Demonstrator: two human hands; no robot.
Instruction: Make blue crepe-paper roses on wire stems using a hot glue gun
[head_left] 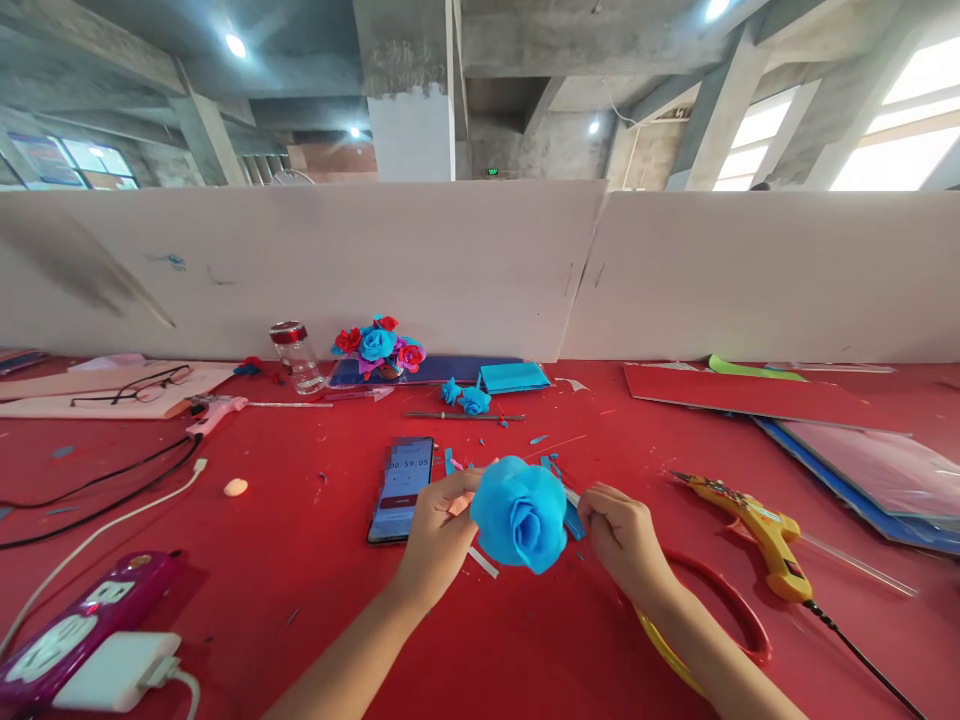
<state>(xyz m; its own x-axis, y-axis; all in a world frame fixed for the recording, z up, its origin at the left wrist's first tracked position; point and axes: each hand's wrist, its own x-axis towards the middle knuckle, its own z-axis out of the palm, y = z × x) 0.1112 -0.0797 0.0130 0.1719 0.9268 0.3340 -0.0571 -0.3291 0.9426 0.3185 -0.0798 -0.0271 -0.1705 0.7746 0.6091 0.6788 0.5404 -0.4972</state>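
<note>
A blue paper rose (pixel 519 515) with layered, curled petals faces me above the red table. My left hand (pixel 441 530) is closed on the rose from its left side, with the fingertips partly hidden behind the petals. Just right of the flower, my right hand (pixel 621 530) is curled shut. Whatever its fingers may hold is hidden. Beneath the right wrist lie scissors (pixel 731 600) with a red and a yellow handle loop, partly covered by the forearm. Blue paper strips (pixel 574 520) and a white scrap (pixel 483 562) lie around the flower.
A phone (pixel 401 490) showing a timer lies behind my left hand. On the right rests a yellow glue gun (pixel 757 530). Farther back are a flower bunch (pixel 379 345), a glass jar (pixel 296 358) and folded blue paper (pixel 514 377). A purple power strip (pixel 90 620) sits front left.
</note>
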